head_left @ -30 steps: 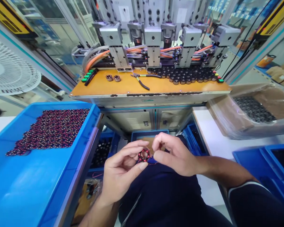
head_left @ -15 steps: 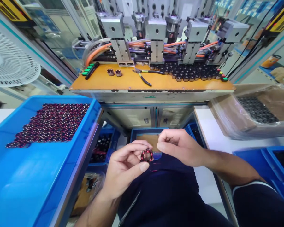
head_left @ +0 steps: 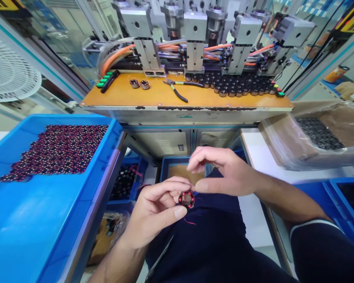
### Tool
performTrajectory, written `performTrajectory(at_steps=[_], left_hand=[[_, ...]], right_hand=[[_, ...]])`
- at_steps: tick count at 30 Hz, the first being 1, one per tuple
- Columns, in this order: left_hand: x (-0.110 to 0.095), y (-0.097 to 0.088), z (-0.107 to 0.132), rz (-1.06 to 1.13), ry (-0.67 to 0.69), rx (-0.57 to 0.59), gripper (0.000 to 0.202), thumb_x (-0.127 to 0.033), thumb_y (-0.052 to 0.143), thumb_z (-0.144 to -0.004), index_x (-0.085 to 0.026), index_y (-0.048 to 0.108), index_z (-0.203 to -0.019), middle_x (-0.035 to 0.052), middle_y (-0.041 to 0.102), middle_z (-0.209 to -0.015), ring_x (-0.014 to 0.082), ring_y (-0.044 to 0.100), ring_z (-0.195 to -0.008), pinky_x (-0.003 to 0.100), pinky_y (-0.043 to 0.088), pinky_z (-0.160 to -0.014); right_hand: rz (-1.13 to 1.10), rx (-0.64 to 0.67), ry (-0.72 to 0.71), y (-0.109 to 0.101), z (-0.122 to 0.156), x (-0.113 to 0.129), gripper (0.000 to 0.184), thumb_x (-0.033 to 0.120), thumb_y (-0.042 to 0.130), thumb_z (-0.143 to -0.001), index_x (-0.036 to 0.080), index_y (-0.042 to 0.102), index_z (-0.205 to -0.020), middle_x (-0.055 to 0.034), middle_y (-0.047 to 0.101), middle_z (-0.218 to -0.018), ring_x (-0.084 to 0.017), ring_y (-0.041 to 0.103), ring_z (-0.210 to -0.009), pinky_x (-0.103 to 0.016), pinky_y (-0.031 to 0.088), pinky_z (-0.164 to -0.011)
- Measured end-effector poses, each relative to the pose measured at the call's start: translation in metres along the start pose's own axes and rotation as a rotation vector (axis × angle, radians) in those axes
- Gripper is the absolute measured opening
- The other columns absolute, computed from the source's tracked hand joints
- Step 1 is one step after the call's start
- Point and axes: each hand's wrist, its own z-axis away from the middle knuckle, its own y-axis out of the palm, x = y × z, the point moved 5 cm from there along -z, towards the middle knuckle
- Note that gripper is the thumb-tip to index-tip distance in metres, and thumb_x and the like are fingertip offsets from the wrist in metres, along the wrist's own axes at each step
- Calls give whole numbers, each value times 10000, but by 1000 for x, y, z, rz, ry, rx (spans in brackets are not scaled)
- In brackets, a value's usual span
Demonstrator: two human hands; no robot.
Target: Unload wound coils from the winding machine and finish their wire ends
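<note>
My left hand point(head_left: 153, 210) grips a small motor stator point(head_left: 187, 199) between thumb and fingers, its round face tilted up toward me. Dark red windings ring the stator's hollow centre. Close above and to its right is my right hand point(head_left: 224, 173), thumb and fingers spread, with nothing visible between them. A thin red wire end point(head_left: 190, 223) shows just below the stator, against the dark clothing.
At left, a blue bin point(head_left: 32, 212) bears many wound stators point(head_left: 67, 149). Ahead, an orange bench point(head_left: 112, 96) carries cutting pliers point(head_left: 177, 92), two loose stators point(head_left: 139, 84) and rows of dark parts point(head_left: 236, 84) beneath a machine. A lined carton point(head_left: 279, 141) stands right.
My right hand's fingers have spread apart from a closed pinch. My left hand has shifted slightly with the stator. The whole view has tilted a little.
</note>
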Motion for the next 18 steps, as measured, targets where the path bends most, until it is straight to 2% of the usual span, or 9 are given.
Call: performTrajectory(at_steps=[2, 4, 6, 9, 11, 13, 16, 18], left_hand=[[1, 3, -2, -1, -9, 22, 247, -314, 829, -748, -270, 814, -991, 107, 755, -973, 188, 714, -748, 314, 620, -661], [2, 6, -4, -5, -21, 49, 230, -323, 817, -760, -271, 814, -985, 90, 757, -886, 199, 713, -749, 333, 624, -666], [3, 8, -4, -15, -49, 83, 209, -327, 804, -775, -258, 814, -972, 78, 746, -817, 192, 702, -721, 324, 615, -646], [2, 11, -3, 0, -84, 119, 143, -304, 804, -774, -234, 818, -898, 58, 733, -761, 154, 666, -647, 279, 589, -609], [1, 12, -2, 51, -99, 116, 99, -271, 816, -757, -223, 820, -844, 34, 707, -688, 125, 631, -591, 248, 567, -586], [3, 11, -2, 93, -134, 104, 157, -241, 822, -744, -222, 824, -900, 19, 688, -653, 106, 606, -566, 219, 540, -566], [10, 4, 0, 108, -168, 42, 289, -208, 819, -745, -259, 806, -1029, 28, 729, -765, 101, 630, -618, 195, 530, -593], [14, -2, 1, 97, -152, -6, 300, -189, 821, -742, -279, 803, -1028, 36, 751, -892, 102, 657, -686, 190, 541, -644]], right_hand=[[71, 144, -143, 6, -8, 11, 222, 229, 789, -816, 148, 673, -988, -48, 635, -1010, -139, 588, -966, -275, 477, -882], [93, 266, -203, 12, -14, 16, 120, 199, 751, -856, 143, 684, -938, -65, 618, -1079, -134, 593, -1010, -270, 479, -919], [96, 332, -223, 17, -20, 16, 63, 168, 698, -895, 127, 671, -856, -70, 603, -1063, -113, 598, -955, -254, 490, -896], [96, 369, -248, 22, -25, 15, 129, 126, 671, -902, 121, 630, -780, -48, 595, -962, -100, 589, -882, -247, 498, -863], [84, 357, -253, 25, -26, 12, 146, 119, 660, -905, 129, 618, -766, -32, 596, -913, -102, 586, -866, -247, 499, -842], [83, 286, -219, 24, -27, 9, 147, 136, 656, -909, 129, 624, -765, -28, 603, -882, -105, 587, -836, -247, 495, -811], [117, 91, -116, 17, -23, 5, 153, 136, 659, -895, 128, 630, -746, -16, 617, -823, -101, 589, -778, -239, 478, -766], [137, -22, -21, 11, -17, 4, 167, 135, 667, -881, 133, 629, -718, 0, 623, -772, -94, 587, -741, -228, 468, -734]])
